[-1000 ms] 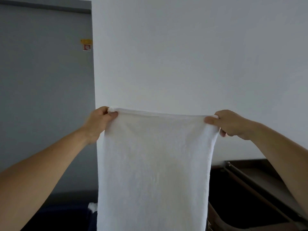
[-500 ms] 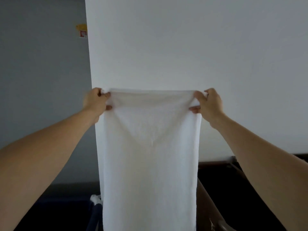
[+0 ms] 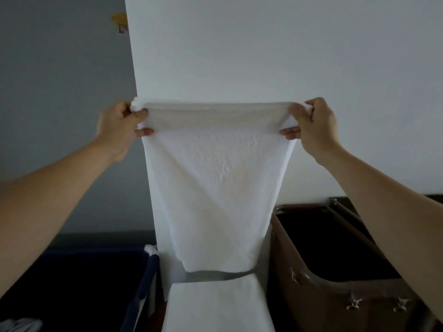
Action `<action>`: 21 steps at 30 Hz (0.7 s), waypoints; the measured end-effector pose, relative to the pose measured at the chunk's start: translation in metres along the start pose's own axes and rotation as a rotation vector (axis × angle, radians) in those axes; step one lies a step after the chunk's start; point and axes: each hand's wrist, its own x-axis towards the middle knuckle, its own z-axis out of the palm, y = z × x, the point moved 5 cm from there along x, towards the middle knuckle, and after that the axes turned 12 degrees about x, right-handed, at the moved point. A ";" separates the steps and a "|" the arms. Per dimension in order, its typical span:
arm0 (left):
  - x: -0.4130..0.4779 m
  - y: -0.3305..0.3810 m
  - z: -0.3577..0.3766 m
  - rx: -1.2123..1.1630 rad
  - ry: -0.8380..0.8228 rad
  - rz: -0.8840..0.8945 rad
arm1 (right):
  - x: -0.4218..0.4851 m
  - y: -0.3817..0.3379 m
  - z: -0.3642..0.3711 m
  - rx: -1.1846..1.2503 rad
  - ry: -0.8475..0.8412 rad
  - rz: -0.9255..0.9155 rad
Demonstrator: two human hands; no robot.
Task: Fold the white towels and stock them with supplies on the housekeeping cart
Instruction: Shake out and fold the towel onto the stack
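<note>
The white towel (image 3: 220, 188) hangs full length from its top edge, stretched between both hands at about head height. The left hand (image 3: 119, 130) pinches one top corner and the right hand (image 3: 314, 125) the other, fingers curled round bunched cloth, thumbs pressed under a rolled-over strip along the top. By my reading the fold is at an early stage: the cloth is spread and squared but not yet brought down to stacking size, and no stocking of supplies shows here.

Straight below the grip the towel's free lower edge clears a flat white cloth surface (image 3: 218, 305); whether that is an already folded towel I cannot tell. Below and outside the left hand sits a dark blue bin (image 3: 143, 283), below the right a brown bin (image 3: 335, 295), leaving a narrow lane for lowering. Beyond the grip stands a plain white wall (image 3: 263, 56); the air beside each hand is open.
</note>
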 end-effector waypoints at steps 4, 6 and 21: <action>-0.076 -0.009 -0.031 -0.051 -0.146 -0.110 | -0.072 -0.006 -0.011 -0.024 -0.026 0.076; -0.124 -0.022 -0.045 -0.048 -0.242 -0.209 | -0.115 0.006 -0.019 -0.018 -0.066 0.196; -0.282 -0.166 -0.075 0.161 -0.836 -0.770 | -0.260 0.101 -0.030 -0.450 -0.530 0.627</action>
